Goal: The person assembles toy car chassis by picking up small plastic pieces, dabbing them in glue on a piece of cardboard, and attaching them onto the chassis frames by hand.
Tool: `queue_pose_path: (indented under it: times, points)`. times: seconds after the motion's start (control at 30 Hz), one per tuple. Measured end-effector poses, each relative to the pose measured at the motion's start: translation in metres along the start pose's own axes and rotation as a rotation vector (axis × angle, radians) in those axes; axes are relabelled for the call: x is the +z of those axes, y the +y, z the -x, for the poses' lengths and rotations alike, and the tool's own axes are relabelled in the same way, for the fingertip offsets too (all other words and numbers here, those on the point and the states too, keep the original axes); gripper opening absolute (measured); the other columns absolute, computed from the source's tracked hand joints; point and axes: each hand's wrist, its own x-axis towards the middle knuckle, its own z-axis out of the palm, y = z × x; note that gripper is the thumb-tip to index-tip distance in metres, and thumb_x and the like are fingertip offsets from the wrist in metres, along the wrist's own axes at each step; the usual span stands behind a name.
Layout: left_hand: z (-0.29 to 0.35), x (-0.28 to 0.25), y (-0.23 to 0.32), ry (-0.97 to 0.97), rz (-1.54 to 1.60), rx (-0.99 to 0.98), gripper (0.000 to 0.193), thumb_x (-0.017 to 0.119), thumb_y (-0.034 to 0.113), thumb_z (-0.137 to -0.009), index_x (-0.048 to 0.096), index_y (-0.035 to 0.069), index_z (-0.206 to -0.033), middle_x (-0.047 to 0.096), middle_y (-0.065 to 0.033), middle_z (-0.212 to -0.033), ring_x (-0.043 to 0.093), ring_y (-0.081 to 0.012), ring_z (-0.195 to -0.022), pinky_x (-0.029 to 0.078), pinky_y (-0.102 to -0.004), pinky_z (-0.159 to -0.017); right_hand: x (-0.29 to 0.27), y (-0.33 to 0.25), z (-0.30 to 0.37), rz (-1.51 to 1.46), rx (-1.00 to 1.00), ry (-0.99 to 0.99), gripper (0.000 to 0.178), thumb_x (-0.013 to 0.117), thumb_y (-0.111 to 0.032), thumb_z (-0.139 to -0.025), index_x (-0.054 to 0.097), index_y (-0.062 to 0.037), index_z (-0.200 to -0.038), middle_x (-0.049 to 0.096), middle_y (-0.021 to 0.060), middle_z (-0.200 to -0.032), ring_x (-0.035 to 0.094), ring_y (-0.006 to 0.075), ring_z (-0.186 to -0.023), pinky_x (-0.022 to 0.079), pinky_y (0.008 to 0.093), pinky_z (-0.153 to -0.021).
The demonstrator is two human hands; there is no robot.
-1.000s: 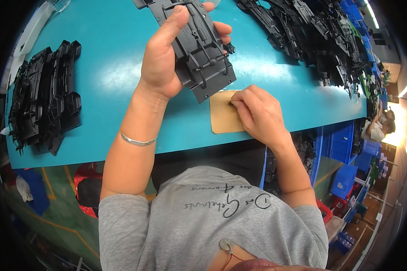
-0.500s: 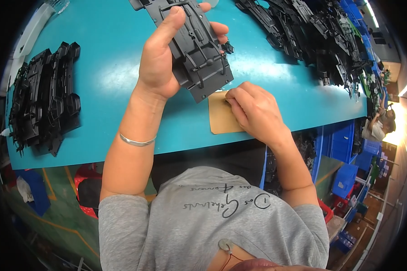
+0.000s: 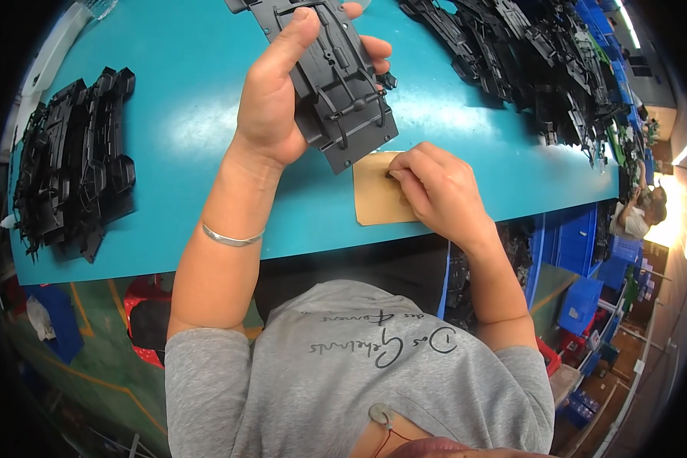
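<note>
Your left hand (image 3: 271, 107) grips the black chassis (image 3: 342, 95) over the tabletop (image 3: 195, 145), apparently to keep its ribbed face exposed, while your right hand (image 3: 441, 191) pinches an indistinct dark bit (image 3: 392, 175) above the tan sheet (image 3: 375, 204).

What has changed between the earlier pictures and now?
Since half a second ago, the right hand shifted slightly rightward over the tan pad; the left hand and its black part moved slightly right. Nothing was visibly taken or released. The left stack and right pile stayed.
</note>
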Motion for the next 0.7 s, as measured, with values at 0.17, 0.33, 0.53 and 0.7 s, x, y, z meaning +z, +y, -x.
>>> queue_pose_path:
  times: [0.17,0.33,0.53,0.7]
  points:
    - [0.000,0.001,0.001,-0.002,-0.036,0.007,0.063,0.038,0.046,-0.100,0.037,-0.004,-0.137,0.061,-0.0246,-0.114,0.062,-0.0312,-0.104,0.054,-0.0454,-0.090,0.004,0.000,0.005,0.028,0.007,0.030,0.005,0.062,-0.002,-0.081,0.060,-0.0044,-0.084,0.056,0.0109,-0.075,0.059,0.0307,-0.071,0.049,0.0391,-0.065]
    - [-0.003,0.011,-0.002,0.084,-0.034,0.029,0.053,0.042,0.042,-0.100,0.043,-0.001,-0.130,0.065,-0.0216,-0.105,0.064,-0.0260,-0.095,0.056,-0.0382,-0.083,-0.010,-0.003,0.012,-0.215,0.277,-0.005,0.004,0.062,-0.004,-0.085,0.062,-0.0028,-0.089,0.061,0.0076,-0.075,0.061,0.0220,-0.069,0.048,0.0313,-0.064]
    - [0.001,0.005,-0.003,0.082,-0.048,-0.009,0.066,0.040,0.048,-0.099,0.034,-0.004,-0.140,0.062,-0.0218,-0.112,0.061,-0.0299,-0.102,0.053,-0.0453,-0.090,-0.013,0.013,0.018,-1.482,0.672,0.160,0.010,0.064,-0.012,-0.091,0.063,-0.0024,-0.093,0.061,-0.0012,-0.081,0.051,0.0056,-0.068,0.042,0.0192,-0.062]
    - [0.002,0.008,-0.005,0.072,-0.039,-0.015,0.066,0.041,0.047,-0.099,0.033,-0.003,-0.140,0.061,-0.0211,-0.111,0.061,-0.0293,-0.101,0.053,-0.0451,-0.088,-0.006,0.024,0.027,-1.889,0.663,0.115,0.012,0.060,-0.014,-0.093,0.059,-0.0035,-0.098,0.057,0.0005,-0.085,0.048,0.0049,-0.067,0.038,0.0190,-0.060]
